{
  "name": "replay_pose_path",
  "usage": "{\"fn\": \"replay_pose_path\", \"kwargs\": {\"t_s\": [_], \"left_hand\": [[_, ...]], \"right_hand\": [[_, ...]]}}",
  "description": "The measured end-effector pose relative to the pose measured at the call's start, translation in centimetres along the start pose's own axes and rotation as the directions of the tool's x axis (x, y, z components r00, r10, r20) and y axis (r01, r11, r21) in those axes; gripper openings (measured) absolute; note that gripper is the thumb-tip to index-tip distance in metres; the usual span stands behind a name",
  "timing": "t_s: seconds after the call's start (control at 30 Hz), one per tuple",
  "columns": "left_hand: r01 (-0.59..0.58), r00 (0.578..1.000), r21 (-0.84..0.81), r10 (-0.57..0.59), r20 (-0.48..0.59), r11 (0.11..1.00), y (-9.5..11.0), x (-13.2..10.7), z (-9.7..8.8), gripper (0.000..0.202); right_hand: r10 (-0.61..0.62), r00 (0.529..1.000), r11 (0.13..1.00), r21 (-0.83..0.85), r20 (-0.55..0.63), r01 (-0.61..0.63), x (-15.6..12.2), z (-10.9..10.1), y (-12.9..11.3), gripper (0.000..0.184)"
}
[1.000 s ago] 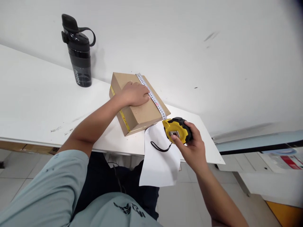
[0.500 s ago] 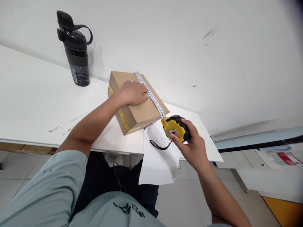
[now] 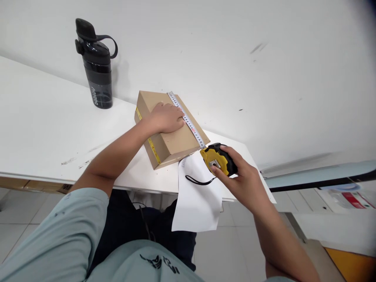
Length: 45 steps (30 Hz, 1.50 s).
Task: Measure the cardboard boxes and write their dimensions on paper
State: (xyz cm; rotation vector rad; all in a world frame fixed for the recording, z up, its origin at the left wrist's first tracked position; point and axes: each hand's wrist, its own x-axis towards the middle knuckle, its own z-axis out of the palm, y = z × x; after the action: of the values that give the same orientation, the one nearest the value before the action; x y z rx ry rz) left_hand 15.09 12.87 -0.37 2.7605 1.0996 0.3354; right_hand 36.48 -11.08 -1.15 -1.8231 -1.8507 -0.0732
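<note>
A brown cardboard box lies at a slant on the white table. The extended blade of a tape measure runs lengthwise across its top, numbers upward. My left hand rests flat on the box top, its fingertips at the edge of the blade. Just beyond the box's near right corner, my right hand grips the yellow and black tape measure, thumb on the near side and fingers behind. A black wrist strap hangs from the case over a white sheet of paper.
A dark drink bottle stands on the table at the left, close to the wall. The paper droops over the table's front edge. Yellow printed tape runs along the box's left side.
The view has shifted slightly. My right hand has turned a little around the tape measure, and its forearm sits farther right. My left hand stays on the box.
</note>
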Motion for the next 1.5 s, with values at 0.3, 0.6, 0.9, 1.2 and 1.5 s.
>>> {"fn": "replay_pose_path", "kwargs": {"t_s": [0.3,0.6,0.9,1.2,1.5], "left_hand": [[0.014,1.000,-0.003,-0.014,0.016,1.000,0.1,-0.1,-0.2,0.057],[0.006,1.000,-0.008,-0.006,0.011,1.000,0.2,-0.3,-0.2,0.058],[0.012,1.000,-0.011,-0.012,0.016,1.000,0.1,-0.3,-0.2,0.056],[0.005,1.000,-0.007,-0.005,0.008,1.000,0.1,-0.2,-0.1,0.057],[0.008,1.000,-0.006,-0.008,0.014,1.000,0.1,-0.3,-0.3,0.056]], "right_hand": [[0.143,0.964,0.985,0.062,0.223,-0.160,2.6,-1.4,-0.3,0.058],[0.169,0.966,0.973,0.125,0.195,-0.195,2.5,-1.7,-0.1,0.060],[0.219,0.962,0.961,0.137,0.162,-0.241,3.0,-3.3,0.1,0.067],[0.201,0.966,0.971,0.100,0.161,-0.218,3.0,-3.4,-0.1,0.066],[0.201,0.970,0.961,0.163,0.136,-0.222,2.5,-3.0,0.3,0.065]]}}
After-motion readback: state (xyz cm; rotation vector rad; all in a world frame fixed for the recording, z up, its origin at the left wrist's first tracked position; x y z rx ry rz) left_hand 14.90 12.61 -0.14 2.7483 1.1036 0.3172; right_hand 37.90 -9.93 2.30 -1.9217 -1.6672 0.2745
